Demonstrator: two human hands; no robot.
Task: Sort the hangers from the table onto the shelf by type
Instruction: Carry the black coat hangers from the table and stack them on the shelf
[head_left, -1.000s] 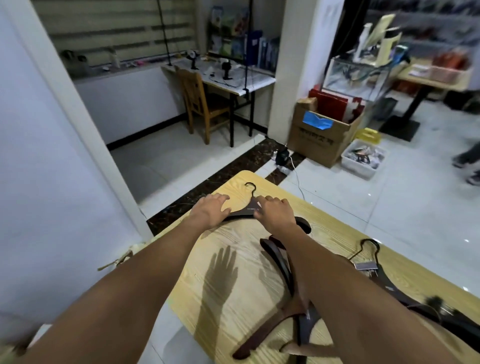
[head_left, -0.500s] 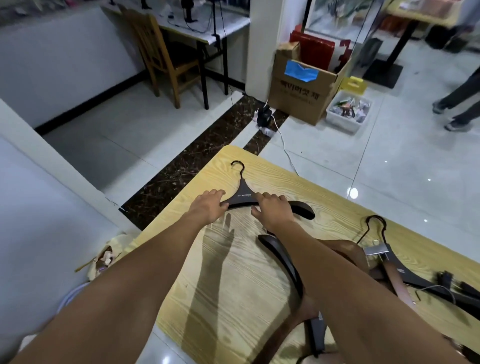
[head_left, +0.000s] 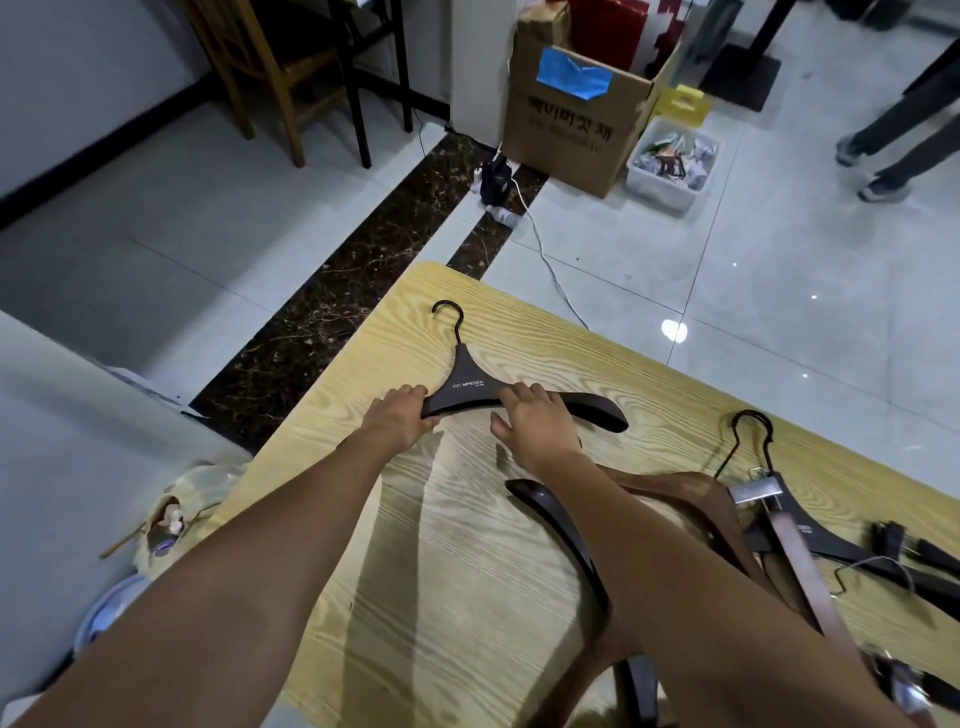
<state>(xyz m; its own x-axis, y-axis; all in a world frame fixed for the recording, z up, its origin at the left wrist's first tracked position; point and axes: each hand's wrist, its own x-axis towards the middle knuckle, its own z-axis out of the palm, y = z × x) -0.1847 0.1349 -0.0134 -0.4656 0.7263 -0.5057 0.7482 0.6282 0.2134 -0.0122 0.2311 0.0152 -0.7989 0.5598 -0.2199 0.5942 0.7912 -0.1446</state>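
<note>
A dark brown wooden hanger (head_left: 467, 387) with a black hook lies flat near the far corner of the light wood table (head_left: 415, 597). My left hand (head_left: 400, 415) grips its left arm, fingers curled over the end. On the hanger's right arm, my right hand (head_left: 535, 415) holds with fingers over the top edge and the thumb spread below. More hangers lie to the right under my right forearm: a dark curved hanger (head_left: 561, 525), a brown hanger (head_left: 696, 499) and a clip hanger (head_left: 779, 499). No shelf is in view.
A white wall or cabinet (head_left: 78, 441) stands close on the left of the table. On the floor beyond are a cardboard box (head_left: 571, 119), a white bin (head_left: 670, 161), a wooden chair (head_left: 265, 67) and a cable. A person's legs (head_left: 893, 135) pass at the far right.
The view has tilted down toward the table. Both hands stay on the same dark hanger, which lies in about the same place.
</note>
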